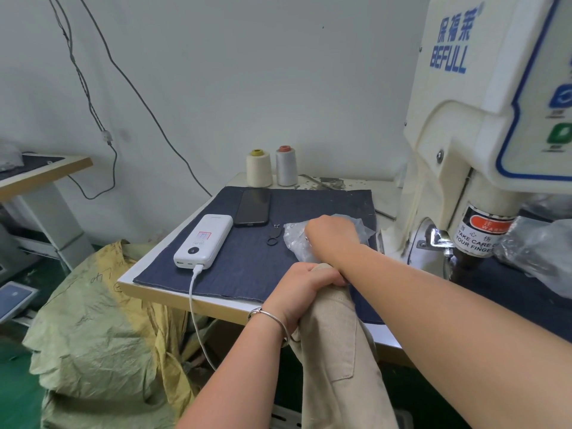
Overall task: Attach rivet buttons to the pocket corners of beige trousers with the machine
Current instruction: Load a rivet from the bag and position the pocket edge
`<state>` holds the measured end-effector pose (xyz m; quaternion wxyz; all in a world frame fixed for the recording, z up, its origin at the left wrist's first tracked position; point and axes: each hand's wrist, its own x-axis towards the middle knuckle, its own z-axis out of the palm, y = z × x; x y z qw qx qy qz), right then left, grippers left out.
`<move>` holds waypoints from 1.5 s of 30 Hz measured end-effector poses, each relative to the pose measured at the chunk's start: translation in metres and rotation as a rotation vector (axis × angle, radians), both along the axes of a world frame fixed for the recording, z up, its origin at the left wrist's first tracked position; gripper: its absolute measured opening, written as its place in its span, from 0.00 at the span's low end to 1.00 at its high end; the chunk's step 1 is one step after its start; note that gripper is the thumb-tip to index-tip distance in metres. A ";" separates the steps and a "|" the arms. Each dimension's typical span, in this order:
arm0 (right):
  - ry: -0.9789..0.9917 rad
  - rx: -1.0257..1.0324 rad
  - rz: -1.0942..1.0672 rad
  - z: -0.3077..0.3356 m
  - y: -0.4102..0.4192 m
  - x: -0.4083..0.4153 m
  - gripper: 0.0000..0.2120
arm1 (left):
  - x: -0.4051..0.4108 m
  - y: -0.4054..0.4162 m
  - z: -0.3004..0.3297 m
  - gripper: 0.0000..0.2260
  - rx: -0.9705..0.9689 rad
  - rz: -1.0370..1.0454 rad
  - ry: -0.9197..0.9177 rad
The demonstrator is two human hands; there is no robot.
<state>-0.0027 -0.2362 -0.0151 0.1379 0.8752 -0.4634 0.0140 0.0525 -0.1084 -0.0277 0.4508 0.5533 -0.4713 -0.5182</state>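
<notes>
While the left hand (305, 281) grips the bunched beige trousers (337, 354) and the right hand (329, 230), fingers hidden, digs in the plastic bag (297, 239), rivets could spill from it.

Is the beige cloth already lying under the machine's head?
No. The left hand holds the beige trousers bunched at the table edge, well left of the machine.

The left hand (305, 281) is curled into a fist, knuckles up, gripping a bunched fold of beige corduroy trousers (337, 351); a thin silver bangle circles its wrist. The right forearm crosses above it, reaching forward-left, the right hand (329, 232) bent down with fingers tucked into a crinkled clear plastic bag (297, 243).
</notes>
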 end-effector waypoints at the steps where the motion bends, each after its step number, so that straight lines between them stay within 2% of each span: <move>1: -0.009 -0.005 -0.022 -0.001 0.000 0.000 0.07 | 0.000 0.000 0.000 0.07 0.000 0.001 0.002; 10: -0.017 -0.014 -0.010 -0.004 -0.002 -0.001 0.08 | 0.000 0.001 0.003 0.09 0.011 -0.001 0.008; 14: -0.062 -0.049 -0.027 -0.004 0.000 -0.004 0.07 | 0.000 0.001 0.002 0.05 0.007 -0.010 0.005; 16: -0.045 -0.034 -0.026 -0.004 0.000 -0.003 0.07 | 0.000 0.001 0.003 0.04 0.010 -0.003 -0.002; 19: -0.029 -0.040 -0.017 -0.005 0.000 -0.004 0.11 | 0.000 0.001 0.005 0.08 0.016 -0.001 -0.003; 21: -0.031 -0.065 -0.024 -0.006 0.001 -0.005 0.14 | 0.000 0.002 0.005 0.06 0.021 -0.003 -0.005; 28: 0.026 -0.064 0.004 -0.003 0.003 -0.006 0.09 | 0.000 0.001 0.006 0.07 0.011 -0.010 -0.016; 33: 0.086 -0.119 0.058 0.001 0.003 -0.003 0.15 | -0.002 0.002 0.007 0.05 0.013 -0.013 -0.020; 38: 0.051 -0.081 0.034 -0.001 0.003 -0.005 0.10 | -0.002 0.002 0.007 0.05 0.009 -0.017 -0.021; 42: 0.038 -0.086 0.021 -0.002 0.003 -0.006 0.15 | -0.002 0.002 0.006 0.06 -0.006 -0.019 -0.024; 45: 0.038 -0.077 0.014 -0.003 0.003 -0.006 0.15 | -0.002 0.001 0.005 0.06 -0.005 -0.014 -0.004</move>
